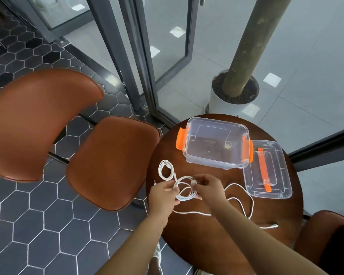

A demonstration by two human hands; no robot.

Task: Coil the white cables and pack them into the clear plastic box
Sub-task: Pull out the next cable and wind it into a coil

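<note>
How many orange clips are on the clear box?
2. The left clip is on the clear box end nearest the chair; the right clip is on the end beside the lid. None seem hidden.

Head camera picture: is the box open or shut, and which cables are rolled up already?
clear plastic box, open, no cable inside.
lid, off, lying flat beside the box.
small coil, looped, lying on the table.
held cable, partly coiled, pinched by the left hand and the right hand.
loose cable, uncoiled, trailing across the table.
</note>
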